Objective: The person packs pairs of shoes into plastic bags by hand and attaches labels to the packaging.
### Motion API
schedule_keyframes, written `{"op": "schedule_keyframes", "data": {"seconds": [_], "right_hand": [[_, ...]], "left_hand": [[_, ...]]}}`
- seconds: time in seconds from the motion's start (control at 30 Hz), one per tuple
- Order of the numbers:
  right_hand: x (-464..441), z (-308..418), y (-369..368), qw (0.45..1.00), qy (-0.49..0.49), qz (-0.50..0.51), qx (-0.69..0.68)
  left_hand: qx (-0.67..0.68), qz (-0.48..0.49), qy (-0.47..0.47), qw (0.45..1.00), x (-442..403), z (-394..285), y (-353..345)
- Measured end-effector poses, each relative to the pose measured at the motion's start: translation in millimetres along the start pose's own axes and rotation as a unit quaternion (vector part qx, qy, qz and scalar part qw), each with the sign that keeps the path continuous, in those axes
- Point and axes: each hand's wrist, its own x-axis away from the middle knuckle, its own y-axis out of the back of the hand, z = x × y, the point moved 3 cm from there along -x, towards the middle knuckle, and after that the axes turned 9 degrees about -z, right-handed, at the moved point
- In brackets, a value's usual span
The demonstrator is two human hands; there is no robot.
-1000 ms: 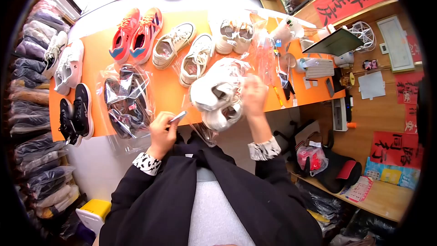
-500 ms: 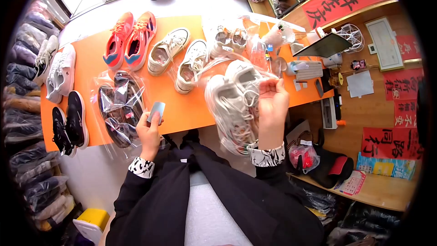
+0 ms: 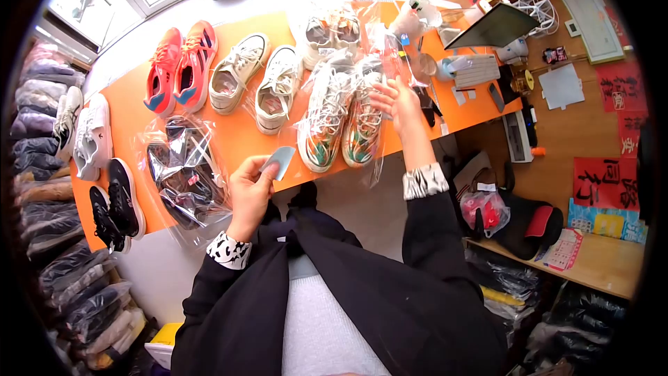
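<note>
My left hand point(image 3: 252, 189) pinches a small pale blue-grey card point(image 3: 280, 161) between thumb and fingers, just over the table's near edge. My right hand point(image 3: 399, 107) is open, fingers spread, beside a pair of white lace-up sneakers point(image 3: 325, 122) with green and orange patterned toes. These sneakers lie in a clear plastic bag point(image 3: 376, 167), toes towards me; whether my fingers touch the bag I cannot tell. Left of them stand cream sneakers point(image 3: 277, 90). A bagged dark pair of shoes point(image 3: 182, 170) lies left of my left hand.
The orange table point(image 3: 125, 90) also carries coral running shoes point(image 3: 191, 66), white sneakers point(image 3: 94, 136) and black sneakers point(image 3: 122, 198). Behind the patterned pair sits another bagged pair point(image 3: 332, 28). A monitor point(image 3: 490, 26) stands at right; wrapped shoes point(image 3: 69, 264) line the left side.
The bagged sneakers, lifted at the table's edge by my right hand, now rest on the table, and that hand has opened. My left hand still holds the card, now further right in view.
</note>
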Motion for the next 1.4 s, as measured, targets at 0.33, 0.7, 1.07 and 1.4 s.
{"op": "schedule_keyframes", "data": {"seconds": [0.33, 0.7, 1.07, 1.4], "right_hand": [[187, -42, 2, 0.968, -0.048, 0.243, -0.033], [198, -36, 26, 0.98, 0.063, 0.177, -0.061], [198, -20, 24, 0.976, 0.142, 0.137, -0.096], [204, -16, 17, 0.968, 0.149, 0.184, -0.086]], "left_hand": [[-0.143, 0.08, -0.494, 0.854, 26, -42, -68], [0.015, 0.207, 0.005, 0.978, 19, -34, -97], [0.004, 0.255, 0.103, 0.961, 10, -54, -101], [0.052, 0.291, 0.23, 0.927, 6, -45, -103]]}}
